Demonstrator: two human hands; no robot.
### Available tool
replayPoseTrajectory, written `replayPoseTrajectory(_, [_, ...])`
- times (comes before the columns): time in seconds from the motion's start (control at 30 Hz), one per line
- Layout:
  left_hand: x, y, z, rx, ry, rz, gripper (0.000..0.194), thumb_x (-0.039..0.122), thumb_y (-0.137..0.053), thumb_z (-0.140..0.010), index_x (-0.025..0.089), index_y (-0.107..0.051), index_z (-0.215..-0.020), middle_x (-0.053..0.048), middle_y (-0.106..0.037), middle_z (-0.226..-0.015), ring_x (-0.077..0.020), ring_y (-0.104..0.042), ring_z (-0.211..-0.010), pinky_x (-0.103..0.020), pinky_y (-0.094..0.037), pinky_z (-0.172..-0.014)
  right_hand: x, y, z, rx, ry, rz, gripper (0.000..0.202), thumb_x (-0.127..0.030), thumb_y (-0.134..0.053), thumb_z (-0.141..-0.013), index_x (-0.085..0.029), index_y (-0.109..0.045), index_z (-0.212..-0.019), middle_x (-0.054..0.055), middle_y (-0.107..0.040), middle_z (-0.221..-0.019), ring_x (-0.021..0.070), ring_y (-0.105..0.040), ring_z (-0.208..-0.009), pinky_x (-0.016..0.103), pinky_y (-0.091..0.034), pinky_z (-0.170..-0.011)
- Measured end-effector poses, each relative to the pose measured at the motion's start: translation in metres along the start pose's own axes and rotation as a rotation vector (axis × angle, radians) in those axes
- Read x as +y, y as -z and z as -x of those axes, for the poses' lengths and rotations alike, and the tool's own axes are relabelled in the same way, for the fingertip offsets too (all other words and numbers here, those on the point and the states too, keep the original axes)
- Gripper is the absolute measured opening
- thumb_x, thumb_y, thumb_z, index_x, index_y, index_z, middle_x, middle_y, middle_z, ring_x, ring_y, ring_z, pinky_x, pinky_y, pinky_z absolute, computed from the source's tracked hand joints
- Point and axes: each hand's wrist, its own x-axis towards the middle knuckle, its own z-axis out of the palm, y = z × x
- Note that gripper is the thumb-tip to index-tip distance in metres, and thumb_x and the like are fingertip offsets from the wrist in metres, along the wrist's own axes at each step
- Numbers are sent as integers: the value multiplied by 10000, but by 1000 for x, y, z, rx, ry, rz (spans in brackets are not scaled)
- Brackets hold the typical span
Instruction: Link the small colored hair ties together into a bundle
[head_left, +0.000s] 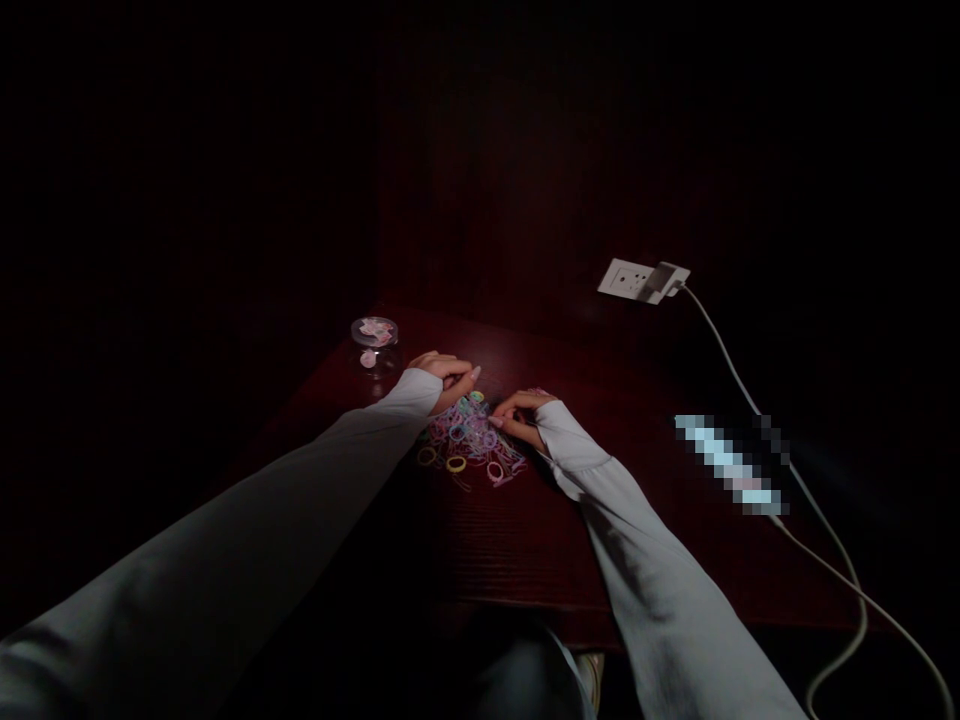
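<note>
A pile of thin, pastel hair ties (471,432) lies on the dark red table (480,560). Yellow and pink thicker rings rest along its near edge. My left hand (444,368) is above the pile's far left side, its fingers curled in and the thumb beside them; what it holds, if anything, is too small to make out. At the pile's right side, my right hand (523,414) has thumb and fingers drawn together at the strands. Whatever is between those fingertips cannot be made out. Pale long sleeves cover both forearms.
Behind my left hand stands a clear lidded jar (375,345) with pinkish pieces showing. A wall socket (626,281) with a plugged-in charger (666,282) is at the back right. Its white cable (724,350) runs down past a blurred-out device (727,465). Surroundings are very dark.
</note>
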Motion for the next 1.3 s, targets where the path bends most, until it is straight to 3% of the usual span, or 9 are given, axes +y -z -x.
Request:
replayPoseTrajectory(0.27, [2,6,-1,-49,-26,29,396,398,-509,-973,188,-589,-647,37,-499,-574,-118,-454,-607,-288,-344,-740,-6,1,-1,81,-20,-85,437,-638,-739,-811,-203,-742,-774,10,-621,-702,135,-461,-630,293,-364,-611])
replayPoseTrajectory(0.5, [10,17,3,-167,-159,147,302,382,-471,-1000,221,-726,-995,12,-699,-848,-128,-574,-728,-294,-378,-815,-7,0,0,130,-74,-257,412,-602,-807,-744,-197,-738,-778,-21,-561,-668,115,-396,-610,284,-290,-580])
replayPoseTrajectory(0.63, [9,14,3,-231,-204,164,372,421,-451,-1022,219,-733,-889,4,-667,-801,-144,-580,-774,-290,-384,-799,-7,0,-2,134,-94,-298,443,-623,-822,-707,-194,-731,-766,-20,-563,-663,113,-395,-606,284,-276,-573])
replayPoseTrajectory(0.8, [4,7,0,-224,-246,225,440,407,-464,-1019,197,-662,-687,-6,-583,-669,-146,-522,-695,-290,-402,-738,-7,0,-3,140,-100,-287,459,-641,-828,-680,-200,-715,-736,-18,-557,-652,117,-388,-606,290,-280,-577])
replayPoseTrajectory(1.13, [-3,-7,-1,-153,-230,179,422,390,-480,-953,196,-486,-577,18,-474,-568,-131,-460,-618,-292,-355,-670,-8,4,-1,169,-121,-275,440,-633,-800,-721,-210,-680,-734,-24,-534,-650,116,-374,-591,296,-297,-580])
replayPoseTrajectory(1.3, [2,1,5,-160,-225,119,349,342,-533,-902,186,-468,-596,35,-485,-603,-122,-490,-657,-290,-351,-718,-9,10,2,160,-163,-312,395,-570,-808,-760,-207,-653,-764,-34,-544,-642,109,-415,-587,281,-339,-579])
